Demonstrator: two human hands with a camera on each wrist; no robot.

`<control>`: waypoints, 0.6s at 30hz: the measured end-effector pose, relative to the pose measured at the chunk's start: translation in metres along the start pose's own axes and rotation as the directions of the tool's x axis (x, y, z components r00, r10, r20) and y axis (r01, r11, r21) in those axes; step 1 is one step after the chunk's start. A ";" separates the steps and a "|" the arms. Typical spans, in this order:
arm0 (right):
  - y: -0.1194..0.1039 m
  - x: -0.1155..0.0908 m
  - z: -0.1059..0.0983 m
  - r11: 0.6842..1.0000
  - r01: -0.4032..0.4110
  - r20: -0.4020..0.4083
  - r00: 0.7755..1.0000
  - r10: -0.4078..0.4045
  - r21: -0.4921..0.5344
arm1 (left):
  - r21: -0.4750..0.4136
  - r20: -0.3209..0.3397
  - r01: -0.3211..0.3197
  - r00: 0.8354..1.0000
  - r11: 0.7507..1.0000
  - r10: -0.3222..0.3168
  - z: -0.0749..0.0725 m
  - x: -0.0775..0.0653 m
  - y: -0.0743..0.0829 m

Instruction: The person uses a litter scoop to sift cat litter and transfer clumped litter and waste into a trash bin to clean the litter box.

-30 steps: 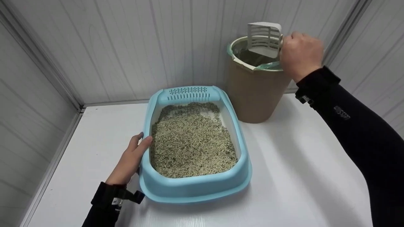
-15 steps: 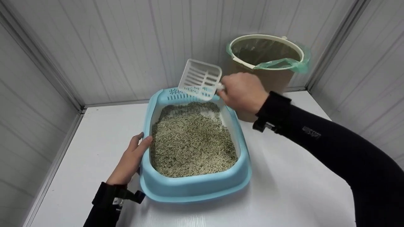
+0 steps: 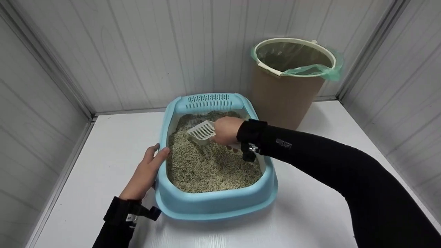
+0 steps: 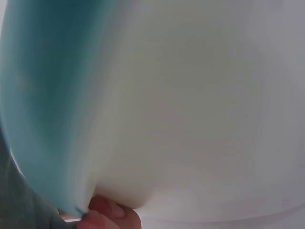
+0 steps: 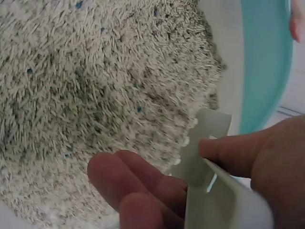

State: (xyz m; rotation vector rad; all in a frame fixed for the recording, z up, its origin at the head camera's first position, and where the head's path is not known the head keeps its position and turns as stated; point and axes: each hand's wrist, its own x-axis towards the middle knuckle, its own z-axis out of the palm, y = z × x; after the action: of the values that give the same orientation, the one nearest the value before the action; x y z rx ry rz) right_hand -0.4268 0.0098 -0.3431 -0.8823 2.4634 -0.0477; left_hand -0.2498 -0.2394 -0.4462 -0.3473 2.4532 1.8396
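Observation:
A light-blue litter box point(image 3: 213, 203) with a slotted back rim holds pale pellet litter point(image 3: 210, 175). My left hand point(image 3: 144, 174) grips its left rim, thumb on top; in the left wrist view its fingertips point(image 4: 112, 212) curl in under the edge. Over the upper middle of the litter, my right hand point(image 3: 227, 131) holds a white slotted litter scoop point(image 3: 202, 131) by the handle. The scoop's pan points left, low at the litter's surface. In the right wrist view, thumb and fingers wrap the channel-shaped handle point(image 5: 209, 195), and the litter below shows a darker hollow and blue specks.
A brown bin point(image 3: 282, 100) with a cream rim and a green plastic liner stands behind the box to the right. The box sits on a white table point(image 3: 306, 213). Pale panelled walls point(image 3: 144, 55) close in the back and both sides.
My right hand has brought the scoop from over the bin, left and down, into the litter box. The left hand has stayed on the rim.

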 end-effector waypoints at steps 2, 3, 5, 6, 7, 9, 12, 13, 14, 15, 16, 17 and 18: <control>0.001 0.011 0.006 1.000 -0.023 0.022 0.999 0.023 -0.011 | 0.001 -0.002 0.000 1.000 1.000 0.000 0.000 0.001 0.000; 0.001 0.015 0.008 0.999 -0.026 0.029 0.999 0.027 -0.028 | 0.000 -0.005 0.000 1.000 1.000 0.000 -0.001 0.001 0.000; 0.001 0.018 0.012 0.999 -0.027 0.051 0.998 0.029 -0.030 | 0.004 -0.009 0.000 1.000 1.000 0.000 -0.001 0.001 0.001; 0.001 0.018 0.014 1.000 -0.025 0.068 0.997 0.026 -0.017 | 0.004 -0.009 -0.001 1.000 1.000 0.001 -0.001 0.000 0.001; 0.000 0.017 0.015 1.000 -0.016 0.085 0.996 0.017 -0.007 | 0.004 -0.009 -0.004 1.000 1.000 0.004 -0.001 0.000 0.002; -0.001 0.014 0.017 1.000 0.006 0.121 0.993 -0.009 0.028 | 0.005 -0.009 -0.005 1.000 1.000 0.005 -0.001 0.000 0.002; -0.004 0.014 0.023 0.997 0.038 0.137 0.989 -0.047 0.069 | -0.002 -0.006 -0.001 1.000 1.000 0.001 0.000 0.000 0.001; -0.004 0.015 0.025 0.997 0.051 0.131 0.990 -0.059 0.062 | -0.001 -0.004 -0.004 1.000 1.000 0.004 0.000 0.000 0.001; -0.005 0.016 0.027 0.997 0.059 0.118 0.991 -0.065 0.056 | -0.001 -0.003 -0.008 1.000 1.000 0.008 0.001 0.001 0.000; -0.005 0.017 0.028 0.997 0.063 0.098 0.993 -0.068 0.050 | -0.002 -0.003 -0.012 1.000 1.000 0.012 0.001 0.001 0.000; -0.004 0.018 0.029 0.997 0.067 0.079 0.994 -0.070 0.045 | -0.003 -0.002 -0.018 1.000 1.000 0.018 0.001 0.002 0.000; -0.004 0.018 0.029 0.997 0.063 0.070 0.995 -0.067 0.050 | -0.002 -0.003 -0.023 1.000 1.000 0.023 0.002 0.002 -0.001; -0.004 0.018 0.029 0.997 0.058 0.061 0.996 -0.061 0.057 | -0.002 -0.004 -0.029 1.000 1.000 0.029 0.002 0.002 -0.001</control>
State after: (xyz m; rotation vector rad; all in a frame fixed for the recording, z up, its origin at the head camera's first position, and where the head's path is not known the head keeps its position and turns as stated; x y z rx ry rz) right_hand -0.4224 0.0002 -0.3753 -0.9194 2.3667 -0.1070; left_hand -0.2519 -0.2385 -0.4482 -0.3172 2.4722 1.8540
